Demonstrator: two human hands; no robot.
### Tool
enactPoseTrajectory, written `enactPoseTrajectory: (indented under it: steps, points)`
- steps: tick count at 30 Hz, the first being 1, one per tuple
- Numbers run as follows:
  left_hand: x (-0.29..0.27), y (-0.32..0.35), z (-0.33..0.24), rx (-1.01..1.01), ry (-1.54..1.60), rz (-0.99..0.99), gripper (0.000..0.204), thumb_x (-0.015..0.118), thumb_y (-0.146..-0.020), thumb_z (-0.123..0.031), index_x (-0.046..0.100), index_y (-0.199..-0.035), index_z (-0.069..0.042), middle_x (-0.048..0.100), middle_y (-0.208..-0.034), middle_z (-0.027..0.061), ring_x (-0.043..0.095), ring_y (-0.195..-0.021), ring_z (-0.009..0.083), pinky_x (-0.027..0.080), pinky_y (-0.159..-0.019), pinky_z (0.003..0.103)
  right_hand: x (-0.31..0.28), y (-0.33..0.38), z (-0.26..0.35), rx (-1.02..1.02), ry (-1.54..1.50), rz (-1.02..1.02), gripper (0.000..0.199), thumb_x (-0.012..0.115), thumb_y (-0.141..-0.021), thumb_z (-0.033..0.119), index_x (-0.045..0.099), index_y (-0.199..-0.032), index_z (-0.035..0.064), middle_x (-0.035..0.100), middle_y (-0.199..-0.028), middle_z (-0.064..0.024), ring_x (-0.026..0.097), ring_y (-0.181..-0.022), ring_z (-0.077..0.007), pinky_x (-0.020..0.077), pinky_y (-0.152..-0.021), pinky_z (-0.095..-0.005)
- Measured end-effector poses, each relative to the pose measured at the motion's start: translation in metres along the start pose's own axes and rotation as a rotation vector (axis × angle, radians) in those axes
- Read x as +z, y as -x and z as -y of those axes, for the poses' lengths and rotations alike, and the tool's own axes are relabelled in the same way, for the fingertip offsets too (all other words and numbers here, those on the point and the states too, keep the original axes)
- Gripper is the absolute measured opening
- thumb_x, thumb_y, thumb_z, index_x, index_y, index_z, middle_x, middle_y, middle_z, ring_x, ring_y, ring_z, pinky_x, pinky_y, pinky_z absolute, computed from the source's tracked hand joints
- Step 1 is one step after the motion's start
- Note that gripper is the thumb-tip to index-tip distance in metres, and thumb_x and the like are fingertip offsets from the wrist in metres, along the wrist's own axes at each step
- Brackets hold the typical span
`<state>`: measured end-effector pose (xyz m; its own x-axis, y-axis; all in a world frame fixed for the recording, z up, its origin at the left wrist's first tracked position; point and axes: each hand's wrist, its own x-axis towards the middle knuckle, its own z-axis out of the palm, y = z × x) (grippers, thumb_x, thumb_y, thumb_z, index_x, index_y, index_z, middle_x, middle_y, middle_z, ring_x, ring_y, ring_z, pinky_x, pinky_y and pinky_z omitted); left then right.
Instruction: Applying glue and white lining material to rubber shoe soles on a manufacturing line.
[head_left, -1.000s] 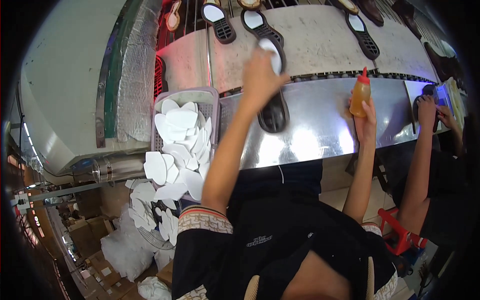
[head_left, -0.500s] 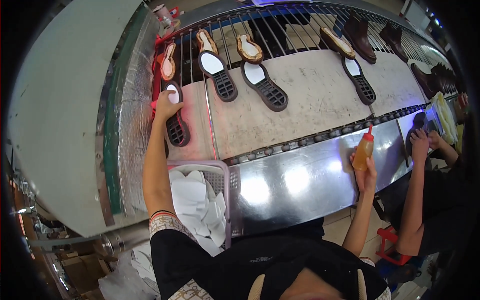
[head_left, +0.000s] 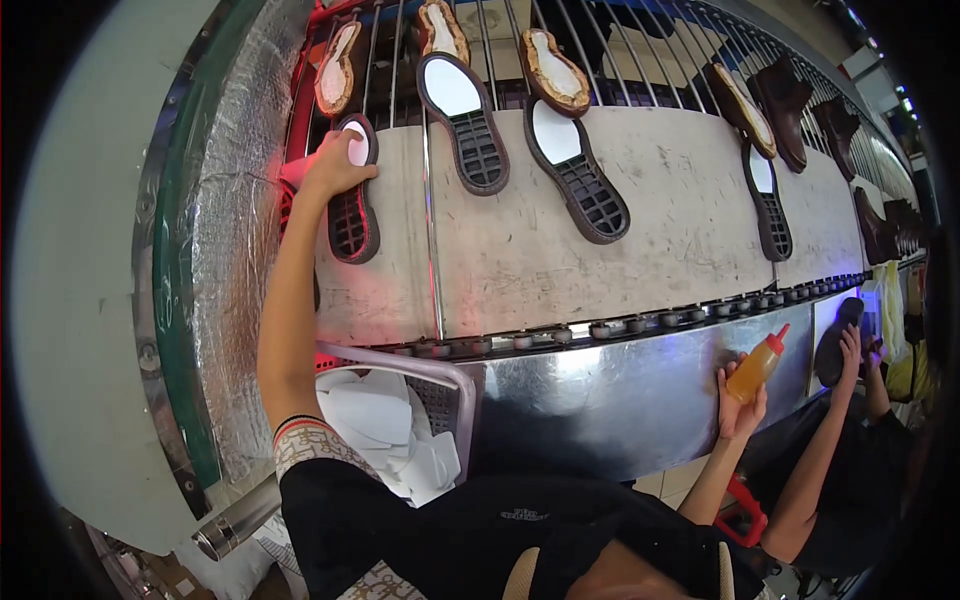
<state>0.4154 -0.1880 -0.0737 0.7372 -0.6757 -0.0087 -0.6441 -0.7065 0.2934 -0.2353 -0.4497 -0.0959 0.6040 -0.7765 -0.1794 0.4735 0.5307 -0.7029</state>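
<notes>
My left hand [head_left: 338, 165] reaches to the far left of the belt, fingers bent and thumb across a dark shoe sole [head_left: 352, 225] with a grid-patterned inside. Its fingertips rest on the white pad [head_left: 358, 140] in that sole's upper end. In my right hand [head_left: 738, 410], held over the metal table, is a squeeze bottle [head_left: 752, 375] of amber liquid with a red nozzle, tilted up to the right. Three more soles with white pads lie on the belt: one [head_left: 465, 125], another [head_left: 580, 170] and one farther right [head_left: 768, 210].
Shoe uppers, bottoms up [head_left: 340, 70], and brown boots [head_left: 782, 105] sit on the metal rods behind. Near my left arm, a basket [head_left: 465, 395] holds white pads [head_left: 385, 420]. At the right, a co-worker's hand [head_left: 850, 350] handles a dark sole [head_left: 835, 340]. Foil-covered panelling [head_left: 235, 210] borders the left.
The view has shifted, bringing the belt closer. My left hand stays at the same sole and its white pad. The bottle in my right hand now tilts more to the right.
</notes>
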Motion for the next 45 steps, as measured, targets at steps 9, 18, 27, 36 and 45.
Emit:
enactPoseTrajectory:
  steps: [9,18,27,36,45]
  points:
    - [0.012,-0.13,0.032,-0.15,0.032,-0.606,0.101,0.075,-0.057,-0.052,0.029,-0.137,-0.011,0.036,-0.131,0.0249,0.042,-0.116,0.0411,0.035,-0.097,0.048,-0.008,0.018,0.007,-0.017,0.04,-0.032,0.06,0.054,-0.086,0.03,0.032,-0.135,0.0032,0.042,-0.13,-0.0157,0.047,-0.111,-0.0299,0.0393,-0.097,-0.0467]
    - [-0.031,-0.129,0.017,-0.37,-0.082,-0.053,0.107,0.071,-0.051,-0.054,0.029,-0.133,0.001,0.052,-0.117,0.0273,0.052,-0.11,0.0377,0.042,-0.093,0.039,0.007,0.011,-0.005,-0.002,0.013,-0.037,0.059,0.058,-0.085,0.029,0.035,-0.131,0.0006,0.044,-0.127,-0.0167,0.049,-0.11,-0.0314,0.0409,-0.096,-0.0468]
    - [-0.038,-0.044,-0.002,-0.234,0.058,-0.16,0.076,0.065,-0.071,-0.039,0.033,-0.134,-0.011,0.045,-0.127,0.0243,0.038,-0.118,0.0475,0.03,-0.097,0.056,0.028,0.005,-0.005,-0.067,0.001,0.023,0.056,0.06,-0.082,0.024,0.036,-0.129,0.0023,0.048,-0.12,-0.0177,0.052,-0.107,-0.0298,0.0424,-0.094,-0.0453]
    - [-0.086,0.095,-0.292,1.204,-0.208,-0.098,0.035,0.061,-0.079,-0.02,0.056,-0.109,-0.005,0.057,-0.11,0.014,0.053,-0.101,0.0328,0.041,-0.088,0.042,0.024,0.007,-0.002,-0.038,0.164,0.152,0.058,0.065,-0.077,0.007,0.038,-0.128,0.0067,0.051,-0.11,-0.0062,0.056,-0.098,-0.0195,0.0452,-0.091,-0.0381]
    - [0.135,0.167,-0.394,0.942,-0.047,0.077,0.074,0.046,-0.082,-0.056,0.034,-0.136,-0.008,0.025,-0.143,0.022,0.024,-0.132,0.0394,0.023,-0.105,0.049,0.042,-0.002,-0.027,-0.345,0.466,0.085,0.054,0.075,-0.072,0.016,0.047,-0.117,0.0068,0.056,-0.095,-0.0025,0.055,-0.087,-0.0117,0.045,-0.079,-0.0283]
